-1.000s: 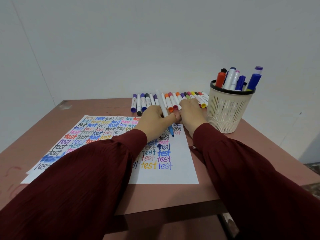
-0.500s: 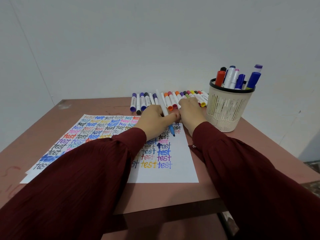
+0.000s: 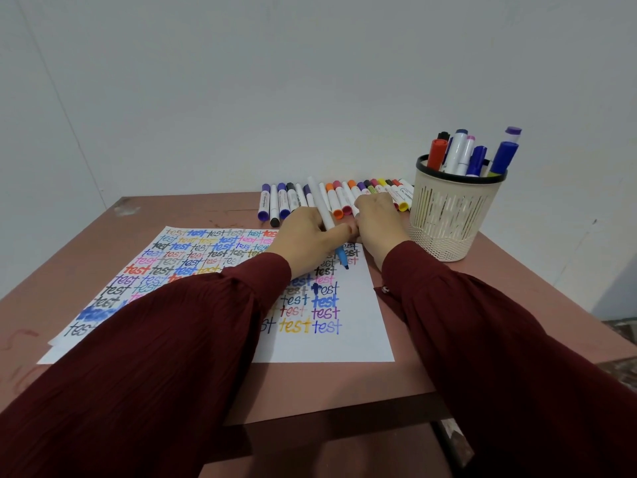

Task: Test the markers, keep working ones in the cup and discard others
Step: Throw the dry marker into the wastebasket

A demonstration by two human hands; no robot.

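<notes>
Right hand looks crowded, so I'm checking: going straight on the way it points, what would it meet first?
Probably the row of capped white markers lying flat just beyond the right hand, which may touch them; depth is unclear.

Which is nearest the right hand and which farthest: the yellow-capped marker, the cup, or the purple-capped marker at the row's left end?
From the right hand:
1. the yellow-capped marker, just beside it on the right
2. the cup, farther right
3. the purple-capped marker, at the far left of the row
</notes>
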